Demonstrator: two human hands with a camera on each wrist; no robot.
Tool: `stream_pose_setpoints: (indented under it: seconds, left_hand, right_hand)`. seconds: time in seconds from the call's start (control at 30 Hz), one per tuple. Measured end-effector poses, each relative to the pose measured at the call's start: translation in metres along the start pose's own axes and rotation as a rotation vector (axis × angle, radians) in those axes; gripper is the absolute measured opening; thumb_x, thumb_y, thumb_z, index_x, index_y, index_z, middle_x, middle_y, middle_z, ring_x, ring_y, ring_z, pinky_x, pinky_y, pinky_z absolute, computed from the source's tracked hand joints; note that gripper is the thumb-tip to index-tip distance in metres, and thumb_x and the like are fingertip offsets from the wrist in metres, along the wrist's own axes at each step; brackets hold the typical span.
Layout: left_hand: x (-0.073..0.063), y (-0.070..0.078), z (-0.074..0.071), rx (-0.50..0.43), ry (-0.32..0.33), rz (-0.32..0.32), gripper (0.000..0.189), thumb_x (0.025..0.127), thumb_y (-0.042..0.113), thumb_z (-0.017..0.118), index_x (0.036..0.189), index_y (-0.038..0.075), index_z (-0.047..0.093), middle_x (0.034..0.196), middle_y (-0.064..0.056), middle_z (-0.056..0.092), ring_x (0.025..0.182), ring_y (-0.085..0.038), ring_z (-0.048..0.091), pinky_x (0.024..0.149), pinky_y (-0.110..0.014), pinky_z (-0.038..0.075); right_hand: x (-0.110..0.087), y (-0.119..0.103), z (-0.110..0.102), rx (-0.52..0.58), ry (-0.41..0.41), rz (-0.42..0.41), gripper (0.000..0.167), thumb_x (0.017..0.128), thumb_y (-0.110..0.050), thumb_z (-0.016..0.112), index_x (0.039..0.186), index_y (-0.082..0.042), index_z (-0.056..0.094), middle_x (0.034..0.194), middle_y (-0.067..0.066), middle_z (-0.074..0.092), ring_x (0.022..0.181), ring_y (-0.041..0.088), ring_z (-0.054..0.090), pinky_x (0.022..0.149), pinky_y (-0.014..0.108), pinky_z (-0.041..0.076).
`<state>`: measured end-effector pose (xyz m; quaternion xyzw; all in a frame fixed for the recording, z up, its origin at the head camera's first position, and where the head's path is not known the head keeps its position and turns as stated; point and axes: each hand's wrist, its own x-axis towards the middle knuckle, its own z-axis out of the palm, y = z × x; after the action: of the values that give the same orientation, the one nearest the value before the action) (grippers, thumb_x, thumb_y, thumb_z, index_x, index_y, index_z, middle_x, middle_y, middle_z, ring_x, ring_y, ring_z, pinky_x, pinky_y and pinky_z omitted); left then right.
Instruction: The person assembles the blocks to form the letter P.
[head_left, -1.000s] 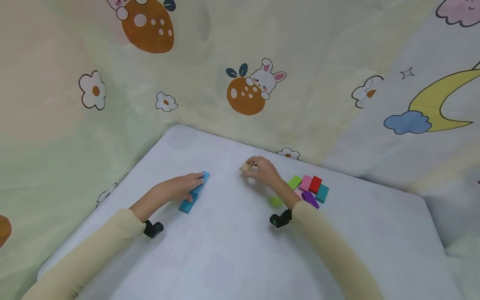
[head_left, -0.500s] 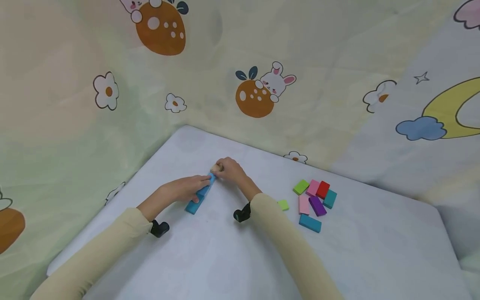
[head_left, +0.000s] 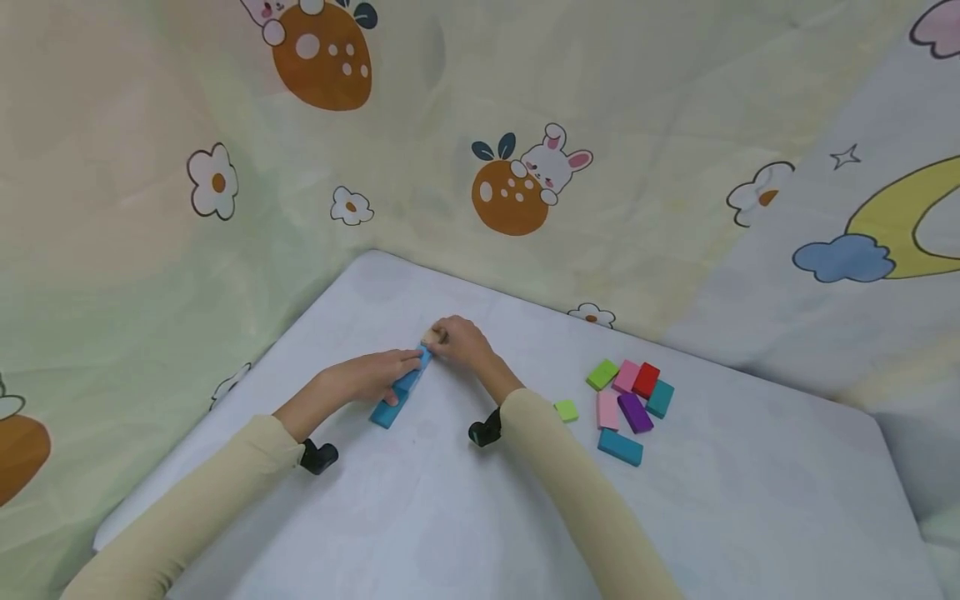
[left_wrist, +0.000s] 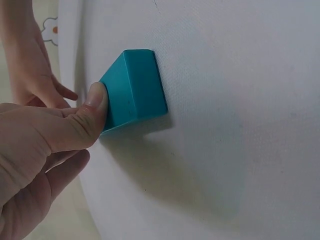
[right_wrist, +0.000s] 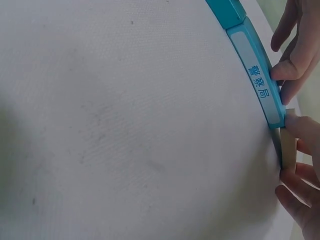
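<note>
Two blue blocks lie end to end in a slanting row on the white table. The near one is a teal block [left_wrist: 142, 85]; the far one is a lighter blue block [right_wrist: 255, 70] with a white label and dark printed characters on its side. My left hand [head_left: 363, 377] holds the lighter blue block, thumb by the join with the teal block and fingertips near its far end. My right hand [head_left: 463, 343] pinches a bare wooden block [right_wrist: 288, 150] right at that far end, in line with the row. Part of the wooden block is hidden by fingers.
Several coloured blocks lie in a loose cluster right of my right arm, among them a red block [head_left: 646, 380], a purple block [head_left: 635, 412] and a blue block [head_left: 620, 447]. A printed cloth wall [head_left: 645, 242] rises behind the table's back edge.
My right hand has brought the wooden block leftward to the far end of the blue row, where it has stayed over the last half second. The left hand keeps its place on the row.
</note>
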<state>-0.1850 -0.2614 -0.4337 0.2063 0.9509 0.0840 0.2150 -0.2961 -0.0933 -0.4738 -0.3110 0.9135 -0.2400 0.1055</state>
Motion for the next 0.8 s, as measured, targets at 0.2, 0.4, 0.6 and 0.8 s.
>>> stream_pose_setpoints:
  seconds: [0.2, 0.4, 0.6, 0.8]
  left_hand:
    - [0.002, -0.001, -0.002, 0.007, 0.002, 0.020, 0.074, 0.088, 0.017, 0.071, 0.149, 0.000, 0.033, 0.160, -0.018, 0.023, 0.146, -0.036, 0.028, 0.116, -0.049, 0.034]
    - [0.007, -0.003, -0.006, 0.037, -0.023, 0.021, 0.084, 0.086, 0.022, 0.074, 0.151, -0.001, 0.027, 0.160, -0.018, 0.021, 0.147, -0.034, 0.027, 0.116, -0.049, 0.034]
    - [0.020, -0.003, -0.010, 0.096, -0.098, -0.032, 0.095, 0.083, 0.029, 0.076, 0.154, 0.003, 0.018, 0.164, -0.010, 0.012, 0.150, -0.037, 0.015, 0.117, -0.049, 0.031]
    - [0.035, 0.000, -0.015, 0.235, -0.138, -0.028, 0.109, 0.076, 0.035, 0.083, 0.155, 0.002, 0.015, 0.161, -0.014, 0.017, 0.146, -0.032, 0.024, 0.113, -0.044, 0.039]
  right_hand:
    - [-0.003, 0.003, 0.000, -0.089, -0.008, -0.057, 0.039, 0.095, -0.030, 0.063, 0.127, -0.008, 0.062, 0.132, 0.010, 0.061, 0.122, 0.024, 0.057, 0.102, 0.036, 0.049]
    - [-0.009, 0.005, 0.000, -0.139, -0.032, -0.095, 0.040, 0.099, -0.027, 0.056, 0.135, -0.009, 0.057, 0.144, 0.011, 0.052, 0.135, 0.027, 0.048, 0.112, 0.039, 0.041]
    - [-0.013, 0.010, 0.000, -0.136, -0.019, -0.119, 0.040, 0.101, -0.015, 0.051, 0.140, -0.010, 0.051, 0.149, 0.009, 0.047, 0.138, 0.028, 0.045, 0.115, 0.039, 0.037]
    - [-0.012, 0.016, 0.001, -0.087, -0.019, -0.088, 0.041, 0.102, -0.009, 0.045, 0.144, -0.009, 0.046, 0.149, 0.009, 0.047, 0.136, 0.026, 0.047, 0.114, 0.037, 0.039]
